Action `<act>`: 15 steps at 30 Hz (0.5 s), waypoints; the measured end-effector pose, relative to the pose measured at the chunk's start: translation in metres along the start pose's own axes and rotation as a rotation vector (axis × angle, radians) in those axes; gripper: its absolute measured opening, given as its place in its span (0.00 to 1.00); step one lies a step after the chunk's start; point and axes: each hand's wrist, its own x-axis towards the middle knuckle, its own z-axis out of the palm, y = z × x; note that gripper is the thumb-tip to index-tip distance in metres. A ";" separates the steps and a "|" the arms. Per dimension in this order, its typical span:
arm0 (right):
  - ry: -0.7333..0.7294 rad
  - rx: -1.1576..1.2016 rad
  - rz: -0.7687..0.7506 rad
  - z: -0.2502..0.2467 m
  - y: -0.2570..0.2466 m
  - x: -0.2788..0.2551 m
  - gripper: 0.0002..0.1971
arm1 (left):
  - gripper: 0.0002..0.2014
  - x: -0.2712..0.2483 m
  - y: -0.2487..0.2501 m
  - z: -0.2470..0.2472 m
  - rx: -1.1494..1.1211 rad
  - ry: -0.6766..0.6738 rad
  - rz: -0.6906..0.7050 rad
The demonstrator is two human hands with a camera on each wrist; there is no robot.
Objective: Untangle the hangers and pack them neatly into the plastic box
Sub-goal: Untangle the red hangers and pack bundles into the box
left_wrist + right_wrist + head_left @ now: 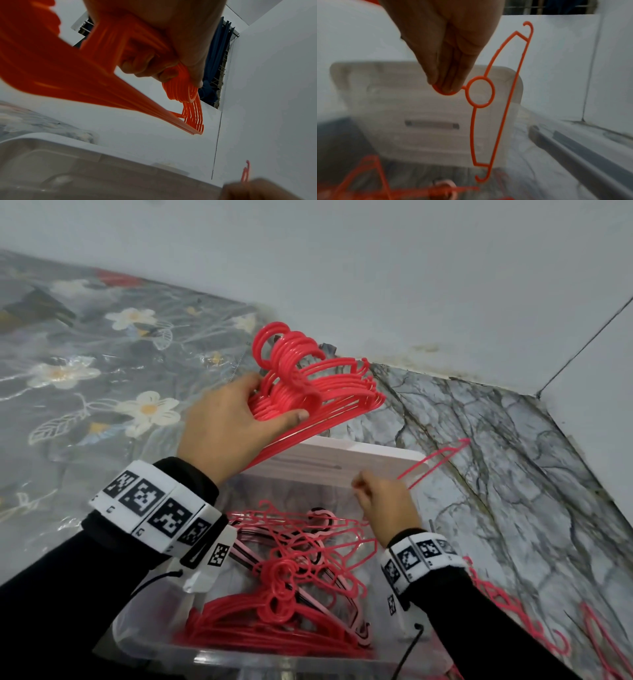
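My left hand [236,419] grips a thick bundle of red hangers [308,381] by their necks, held above the far edge of the clear plastic box [144,621]; the left wrist view shows my fingers [154,65] curled round the bundle of red hangers [188,108]. My right hand [380,498] pinches the hook of a single red hanger [435,460] over the box's far right corner. In the right wrist view that single red hanger [498,101] dangles from my fingertips [443,86]. Inside the box lies a pile of red, pink and black hangers [294,583].
The box's white lid [342,460] stands behind it. More red hangers [534,621] lie on the marble-patterned floor [513,474] to the right. A flower-patterned cover [85,364] spreads on the left. White walls [376,268] close the corner behind.
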 end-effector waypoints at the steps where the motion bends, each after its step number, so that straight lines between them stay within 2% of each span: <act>1: 0.139 0.086 0.006 -0.009 -0.005 0.004 0.05 | 0.24 0.001 -0.001 -0.001 0.007 0.001 -0.006; 3: 0.344 0.294 0.029 -0.031 -0.018 0.012 0.04 | 0.25 0.003 -0.003 -0.002 0.022 -0.003 -0.011; 4: 0.383 0.435 0.048 -0.043 -0.025 0.014 0.05 | 0.25 0.003 -0.004 -0.002 0.030 -0.014 -0.008; 6: 0.375 0.743 0.052 -0.062 -0.040 0.014 0.07 | 0.26 0.003 -0.004 -0.001 0.050 -0.041 0.009; 8: 0.343 0.938 0.003 -0.075 -0.056 0.008 0.07 | 0.30 0.001 -0.004 0.002 0.058 -0.072 0.029; 12: 0.341 1.006 -0.072 -0.084 -0.078 -0.003 0.06 | 0.44 -0.006 -0.001 0.013 0.124 -0.210 0.059; 15: 0.368 1.027 -0.061 -0.082 -0.083 -0.003 0.06 | 0.46 -0.013 0.004 0.020 0.162 -0.277 0.083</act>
